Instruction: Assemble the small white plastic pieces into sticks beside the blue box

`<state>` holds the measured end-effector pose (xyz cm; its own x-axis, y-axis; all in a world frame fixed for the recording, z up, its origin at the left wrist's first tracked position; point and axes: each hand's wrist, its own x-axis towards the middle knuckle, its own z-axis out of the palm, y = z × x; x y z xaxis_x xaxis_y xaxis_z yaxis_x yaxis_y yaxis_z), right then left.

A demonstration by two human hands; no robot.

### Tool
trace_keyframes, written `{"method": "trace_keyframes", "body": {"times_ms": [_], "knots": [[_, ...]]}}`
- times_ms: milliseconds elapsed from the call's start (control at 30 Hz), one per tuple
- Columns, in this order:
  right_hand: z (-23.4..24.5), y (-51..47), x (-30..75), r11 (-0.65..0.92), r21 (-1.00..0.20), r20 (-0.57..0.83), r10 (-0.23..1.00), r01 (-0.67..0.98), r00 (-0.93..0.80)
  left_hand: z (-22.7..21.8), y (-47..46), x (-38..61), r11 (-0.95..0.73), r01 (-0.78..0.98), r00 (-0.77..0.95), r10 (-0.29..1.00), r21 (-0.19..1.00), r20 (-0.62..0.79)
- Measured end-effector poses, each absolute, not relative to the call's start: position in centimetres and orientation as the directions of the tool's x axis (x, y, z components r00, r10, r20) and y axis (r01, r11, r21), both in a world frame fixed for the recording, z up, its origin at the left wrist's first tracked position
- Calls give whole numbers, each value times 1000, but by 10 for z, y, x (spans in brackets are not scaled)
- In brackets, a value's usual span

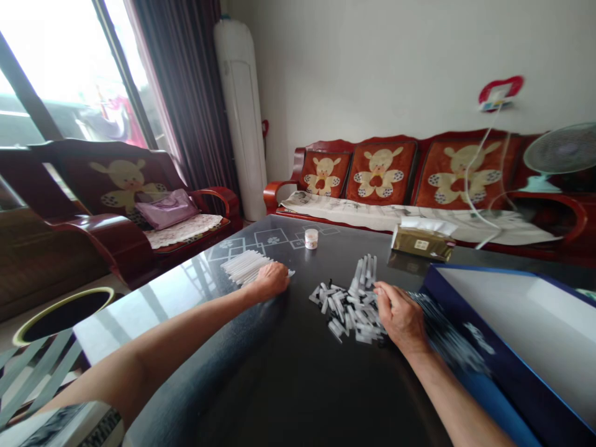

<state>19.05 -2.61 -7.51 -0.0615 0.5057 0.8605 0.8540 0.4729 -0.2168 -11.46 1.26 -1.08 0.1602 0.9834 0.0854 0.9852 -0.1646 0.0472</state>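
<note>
On the left side of the dark table, my left hand [274,279] is curled over the right end of a bundle of thin white sticks [244,267]. White tips show past its fingers, which hide most of what they grip. My right hand [401,315] is closed, with thumb and forefinger together, at the right edge of a loose heap of short, translucent white caps or tubes [342,307] with some black parts. Several longer white tubes [364,272] lie together at the top of this heap. Whatever is in the right fingers is too small or hidden to make out.
A large blue box [507,347] with a white inside stands at the right, with blurred thin sticks [449,335] beside it. A small white jar [311,239] and a gold tissue box [423,241] stand farther back. Cushioned wooden seats [382,171] border the table [298,385].
</note>
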Motion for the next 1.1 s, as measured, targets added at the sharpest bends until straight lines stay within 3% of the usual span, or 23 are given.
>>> {"method": "trace_keyframes", "body": {"times_ms": [367,600,800,1100], "knots": [[-71,-28,189,472,-304,835,551,827,-7,-12,12,-109,-228,973,224,969,25,104],[-71,-27,189,479,-338,822,569,810,7,2,39,-15,-363,926,351,929,103,116],[-70,-27,192,449,-345,813,582,824,23,-1,71,67,-351,915,358,934,199,1],[-69,-26,191,439,-349,805,592,828,26,-7,81,82,-184,947,240,950,264,-198]]}}
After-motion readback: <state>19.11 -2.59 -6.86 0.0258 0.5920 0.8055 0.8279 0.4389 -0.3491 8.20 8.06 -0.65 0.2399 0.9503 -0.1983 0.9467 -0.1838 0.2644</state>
